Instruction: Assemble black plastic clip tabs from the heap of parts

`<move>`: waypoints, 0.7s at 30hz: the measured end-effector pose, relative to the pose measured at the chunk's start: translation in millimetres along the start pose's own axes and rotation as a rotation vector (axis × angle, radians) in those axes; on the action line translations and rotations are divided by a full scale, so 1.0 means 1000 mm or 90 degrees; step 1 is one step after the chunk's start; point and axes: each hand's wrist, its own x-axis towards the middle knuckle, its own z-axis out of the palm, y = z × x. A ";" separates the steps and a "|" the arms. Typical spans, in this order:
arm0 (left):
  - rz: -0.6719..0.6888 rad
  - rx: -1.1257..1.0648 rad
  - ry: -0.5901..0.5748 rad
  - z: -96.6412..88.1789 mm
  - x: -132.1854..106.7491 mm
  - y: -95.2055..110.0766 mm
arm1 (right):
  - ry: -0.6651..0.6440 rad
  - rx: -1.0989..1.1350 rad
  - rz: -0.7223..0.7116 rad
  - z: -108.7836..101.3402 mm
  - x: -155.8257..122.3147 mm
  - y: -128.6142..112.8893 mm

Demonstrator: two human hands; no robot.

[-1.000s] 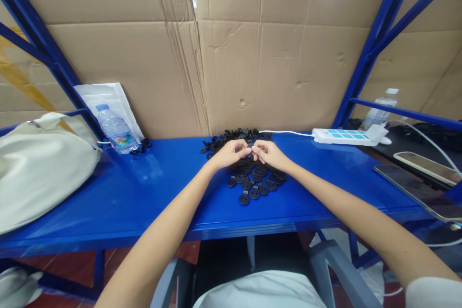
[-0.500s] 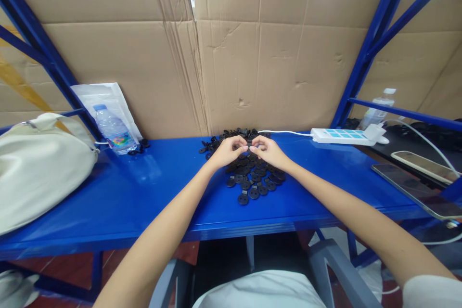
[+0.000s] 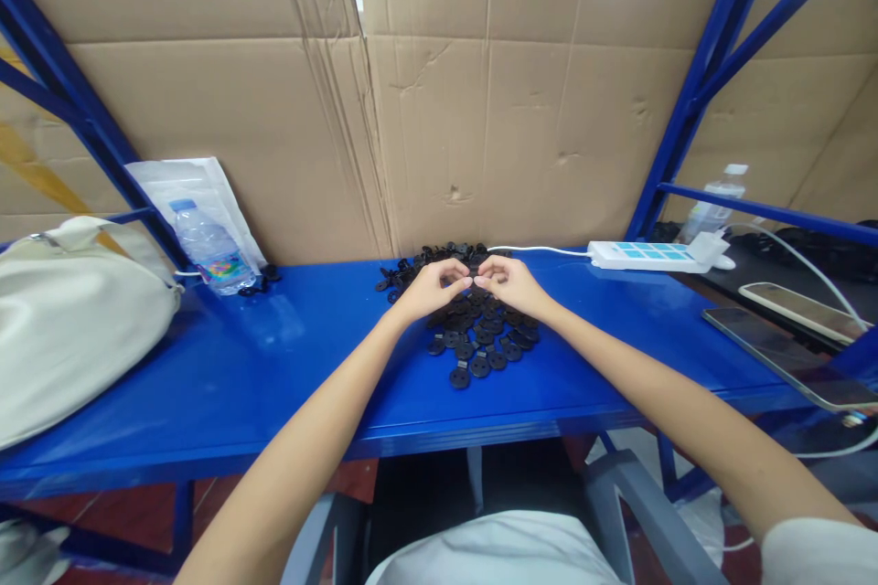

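My left hand (image 3: pixel 431 289) and my right hand (image 3: pixel 512 285) meet above a heap of black round plastic discs with small tabs (image 3: pixel 486 336). Between the fingertips of both hands sits a small black part (image 3: pixel 473 269), mostly hidden by the fingers. More of the discs lie in a denser heap (image 3: pixel 439 258) behind my hands, against the cardboard. One disc (image 3: pixel 459 377) lies apart at the heap's front edge, nearest to me.
The blue metal table (image 3: pixel 206 366) holds a cream cloth bag (image 3: pixel 75 324), a water bottle (image 3: pixel 212 247) and a white power strip (image 3: pixel 648 256) with its cable. Two phones (image 3: pixel 788 356) lie at the right. Cardboard sheets (image 3: pixel 521 110) stand behind, between blue shelf uprights.
The whole scene sits slightly further left in the picture. My hands stay together above the heap, their fingertips on the small black part.
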 end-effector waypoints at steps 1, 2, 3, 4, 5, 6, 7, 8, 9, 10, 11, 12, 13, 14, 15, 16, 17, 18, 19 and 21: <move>-0.002 -0.003 0.002 0.000 0.000 0.000 | 0.000 -0.003 0.005 0.000 0.000 0.000; -0.003 -0.006 0.004 0.000 0.000 -0.001 | 0.000 -0.005 0.009 0.001 0.000 -0.001; -0.004 -0.009 0.007 0.000 0.001 -0.002 | -0.001 -0.004 0.014 0.001 0.000 -0.001; -0.004 -0.012 0.010 0.000 0.001 -0.003 | -0.003 0.000 0.018 0.002 -0.001 -0.002; -0.005 -0.015 0.012 0.000 0.002 -0.004 | -0.005 0.008 0.023 0.002 -0.001 -0.003; -0.007 -0.020 0.012 0.000 0.002 -0.004 | -0.007 0.019 0.027 0.003 -0.002 -0.004; -0.008 -0.023 0.010 -0.001 0.003 -0.005 | -0.009 0.030 0.031 0.003 -0.002 -0.005; -0.009 -0.026 0.007 -0.001 0.003 -0.006 | -0.012 0.038 0.032 0.003 -0.003 -0.005; -0.008 -0.025 0.006 -0.002 0.003 -0.006 | -0.015 0.043 0.032 0.004 -0.003 -0.006; -0.008 -0.022 0.006 -0.002 0.003 -0.006 | -0.019 0.042 0.030 0.004 -0.003 -0.006; -0.006 -0.017 0.007 -0.003 0.003 -0.006 | -0.022 0.039 0.027 0.004 -0.003 -0.006; -0.005 -0.011 0.009 -0.003 0.002 -0.005 | -0.026 0.035 0.022 0.004 -0.003 -0.005; -0.005 -0.006 0.010 -0.003 0.002 -0.005 | -0.029 0.031 0.017 0.003 -0.003 -0.005; -0.006 -0.005 0.010 -0.003 0.002 -0.004 | -0.030 0.026 0.011 0.003 -0.003 -0.005; -0.009 -0.007 0.006 -0.003 0.002 -0.004 | -0.029 0.021 0.004 0.003 -0.002 -0.004; -0.013 -0.012 0.001 -0.003 0.001 -0.003 | -0.028 0.015 -0.003 0.002 -0.002 -0.004; -0.016 -0.019 -0.005 -0.002 0.001 -0.003 | -0.026 0.007 -0.009 0.001 -0.002 -0.004; -0.018 -0.025 -0.011 -0.002 0.001 -0.003 | -0.023 -0.002 -0.014 0.000 -0.002 -0.004; -0.020 -0.032 -0.016 -0.001 0.001 -0.002 | -0.021 -0.012 -0.018 0.000 -0.002 -0.005; -0.019 -0.042 -0.025 -0.001 0.001 -0.003 | -0.017 -0.025 -0.018 -0.001 -0.002 -0.005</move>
